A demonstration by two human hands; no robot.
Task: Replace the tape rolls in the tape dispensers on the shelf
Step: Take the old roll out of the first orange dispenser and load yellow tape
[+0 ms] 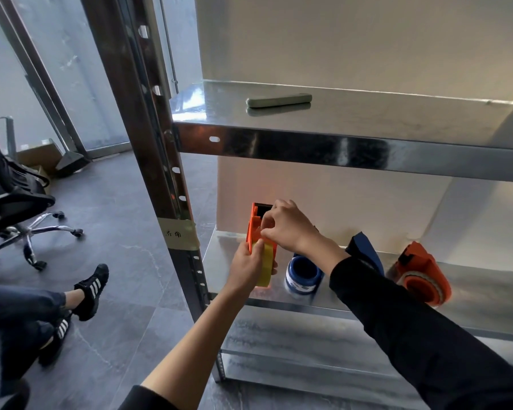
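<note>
Left hand (246, 266) curled around yellow roll (265, 266) low in orange dispenser (256, 229), thumb across its edge. Right hand (285, 226) just above, fingertips (264, 232) pinched near the roll's top, probably on the tape end. Alongside on the shelf (471, 303): blue roll (302, 276), blue dispenser (365, 251), second orange dispenser (424, 276). On the higher shelf, a grey bar (279, 100).

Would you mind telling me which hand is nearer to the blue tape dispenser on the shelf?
Right. The right hand works at the orange dispenser, its forearm passing just over the blue tape dispenser; the left hand grips the orange dispenser's far side.
</note>
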